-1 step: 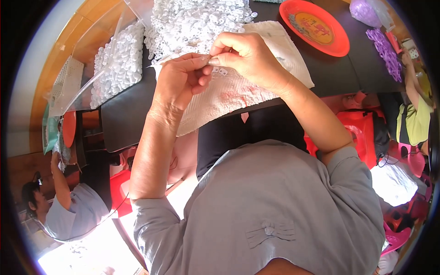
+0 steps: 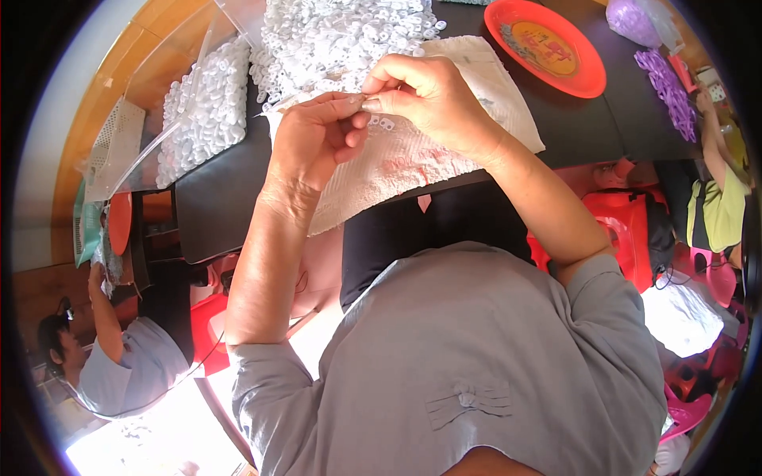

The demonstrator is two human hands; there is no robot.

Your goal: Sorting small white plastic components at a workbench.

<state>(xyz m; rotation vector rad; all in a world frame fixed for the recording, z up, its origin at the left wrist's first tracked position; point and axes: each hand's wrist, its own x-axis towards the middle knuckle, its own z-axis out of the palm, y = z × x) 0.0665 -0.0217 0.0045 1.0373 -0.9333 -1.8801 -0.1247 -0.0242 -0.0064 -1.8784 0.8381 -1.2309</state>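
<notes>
My left hand and my right hand meet above a cream cloth on the dark table. Both have thumb and index finger pinched together, fingertips touching. Whatever lies between them is too small to make out. A few small white pieces with holes rest on the cloth just under my fingers. Right behind my hands spreads a large heap of similar white pieces.
Another mass of white pieces lies at the left beside clear plastic panels. A red plate with small grey bits stands back right, near a purple bundle. One person works at the left, another at the far right.
</notes>
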